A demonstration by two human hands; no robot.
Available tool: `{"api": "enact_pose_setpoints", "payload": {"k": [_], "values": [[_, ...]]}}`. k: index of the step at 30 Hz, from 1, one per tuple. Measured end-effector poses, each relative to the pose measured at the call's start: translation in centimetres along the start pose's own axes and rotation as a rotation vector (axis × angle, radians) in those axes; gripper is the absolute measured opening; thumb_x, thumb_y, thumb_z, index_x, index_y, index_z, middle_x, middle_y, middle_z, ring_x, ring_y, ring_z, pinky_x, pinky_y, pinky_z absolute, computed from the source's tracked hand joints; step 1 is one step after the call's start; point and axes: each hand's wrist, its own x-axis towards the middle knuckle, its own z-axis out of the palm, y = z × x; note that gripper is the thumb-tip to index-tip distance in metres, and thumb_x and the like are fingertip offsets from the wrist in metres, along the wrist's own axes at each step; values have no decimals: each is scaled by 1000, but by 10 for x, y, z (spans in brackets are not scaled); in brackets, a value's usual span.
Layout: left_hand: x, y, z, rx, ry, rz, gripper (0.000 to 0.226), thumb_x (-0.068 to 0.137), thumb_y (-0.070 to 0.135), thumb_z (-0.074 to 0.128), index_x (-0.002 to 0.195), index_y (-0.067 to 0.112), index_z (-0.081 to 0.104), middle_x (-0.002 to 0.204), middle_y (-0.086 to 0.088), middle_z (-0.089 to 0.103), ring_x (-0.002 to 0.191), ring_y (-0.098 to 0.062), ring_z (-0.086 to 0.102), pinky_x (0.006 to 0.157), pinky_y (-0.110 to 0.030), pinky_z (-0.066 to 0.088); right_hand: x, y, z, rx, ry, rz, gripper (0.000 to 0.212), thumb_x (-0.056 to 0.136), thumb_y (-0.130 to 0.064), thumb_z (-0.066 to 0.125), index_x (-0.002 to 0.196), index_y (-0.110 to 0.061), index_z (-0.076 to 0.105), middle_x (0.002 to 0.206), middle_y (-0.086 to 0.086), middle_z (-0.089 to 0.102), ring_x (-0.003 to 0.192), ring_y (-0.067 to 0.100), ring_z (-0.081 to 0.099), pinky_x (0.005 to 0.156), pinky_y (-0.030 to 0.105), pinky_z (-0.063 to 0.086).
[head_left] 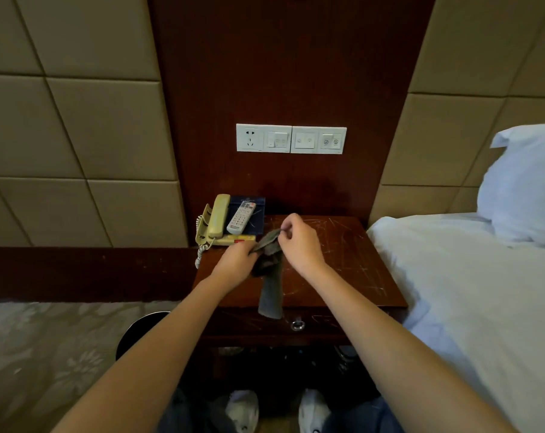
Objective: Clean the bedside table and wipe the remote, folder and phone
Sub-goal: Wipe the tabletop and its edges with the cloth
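Forearms (146, 354) reach fwd from the bottom edge, both hands meeting over the work. Bed (468, 292) lies just right of the tabletop (343, 260) (scratched wood). Grey cloth (271, 295) hangs btwn the hands, its tail draped past the tabletop's front edge. Left hand (237, 260) has fingers curled round the bunched part; right hand (299, 242) pinches a top corner w/ thumb & fingertip. Phone (216, 218) sits at the back-left corner, cord dangling off the left side. Folder (258, 220) is beside it, w/ the remote (241, 217) lying on the folder. Risk, imo: a wide swipe left could snag the cord & drag the phone off, or shove the remote off the folder.
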Motion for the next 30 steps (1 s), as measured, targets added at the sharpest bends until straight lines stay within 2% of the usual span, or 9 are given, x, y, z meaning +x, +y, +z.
{"api": "enact_pose_setpoints", "payload": {"k": [3, 6, 11, 16, 20, 23, 26, 27, 30], "values": [[8, 11, 0, 15, -29, 62, 17, 96, 10, 44, 95, 8, 61, 82, -7, 62, 75, -25, 57, 60, -31, 39, 0, 8, -11, 43, 123, 44, 4, 93, -15, 55, 96, -14, 53, 86, 0, 56, 69, 14, 54, 59, 25, 44], [15, 19, -1, 29, -21, 85, 12, 95, 10, 48, 85, 16, 54, 69, 4, 51, 61, -11, 47, 51, -23, 33, 1, 14, -13, 45, 195, 57, 6, 92, -16, 56, 97, -12, 55, 85, 2, 57, 72, 16, 54, 61, 25, 41], [25, 16, -6, 25, -26, 105, 6, 95, 16, 54, 89, 16, 56, 77, 3, 54, 65, -9, 48, 54, -21, 35, 4, 24, -5, 21, 252, 22, 10, 94, -15, 54, 100, -12, 61, 91, 2, 59, 79, 12, 55, 66, 21, 42], [42, 1, -18, 72, -84, 47, 9, 95, 16, 53, 96, 11, 59, 89, -6, 57, 85, -22, 55, 71, -31, 42, 16, 27, 10, 60, 201, 68, 15, 96, -15, 53, 106, -10, 62, 100, 2, 61, 86, 10, 55, 69, 18, 39], [52, -14, -24, 166, 4, -5, 4, 94, 12, 49, 93, 14, 52, 91, -7, 58, 82, -21, 54, 70, -33, 44, 28, 23, 31, 112, 163, 90, 12, 96, -11, 52, 103, -8, 61, 99, 4, 63, 84, 11, 55, 68, 19, 40], [43, -32, -3, 292, -10, -19, 21, 93, 16, 48, 113, 16, 52, 111, -6, 59, 97, -23, 58, 78, -35, 49, 31, 32, 49, -18, 29, 117, 13, 95, -13, 51, 106, -10, 58, 107, 6, 61, 89, 16, 58, 72, 25, 47], [24, -57, 36, 424, -377, -24, 53, 92, 44, 51, 136, 17, 42, 142, -6, 44, 126, -22, 46, 102, -39, 42, 27, 53, 66, -459, -264, 140, 37, 96, -21, 50, 132, -13, 46, 131, 8, 48, 118, 25, 48, 95, 38, 46], [21, -65, 47, 456, -431, -41, 62, 92, 51, 47, 141, 16, 36, 149, -7, 36, 134, -23, 39, 109, -40, 36, 26, 59, 70, -538, -318, 136, 42, 96, -21, 49, 137, -13, 42, 137, 9, 43, 125, 27, 43, 100, 40, 42], [25, -82, 66, 470, -273, -85, 60, 97, 46, 38, 147, 15, 27, 156, -5, 23, 144, -21, 21, 118, -39, 19, 21, 75, 82, -607, -381, 15, 45, 97, -19, 45, 141, -11, 38, 147, 9, 35, 136, 25, 31, 112, 44, 29]]}}
